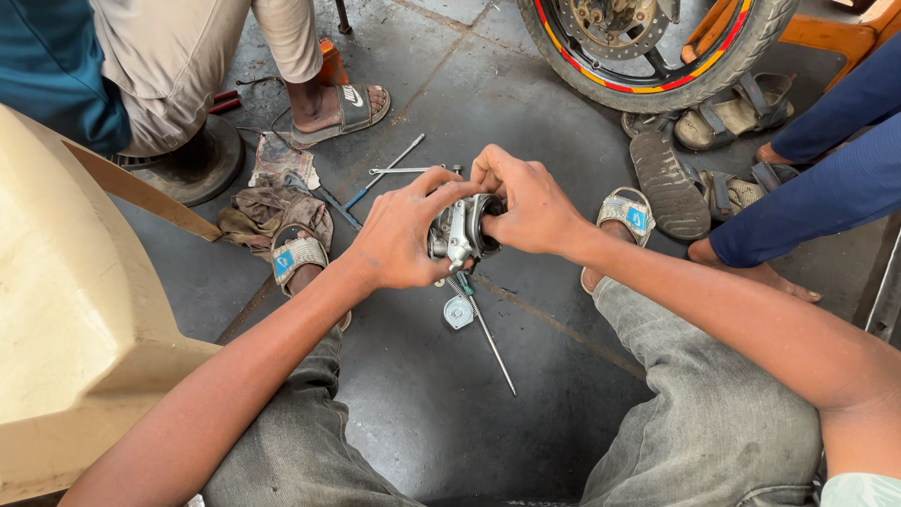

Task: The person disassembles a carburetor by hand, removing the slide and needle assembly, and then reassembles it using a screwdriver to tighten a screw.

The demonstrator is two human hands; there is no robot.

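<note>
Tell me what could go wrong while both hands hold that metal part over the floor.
The metal assembly, held between left hand and right hand, could slip and drop onto the small round part and thin rod on the floor below. Loose pieces might roll toward the rags.

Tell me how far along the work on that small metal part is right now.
Done: the metal part is off any machine, held over the floor. In hand: the left hand and right hand grip it from both sides, fingers working on top. Left: a long rod tool, a small round piece and wrenches lie unused on the floor; the wheel stands apart.
</note>
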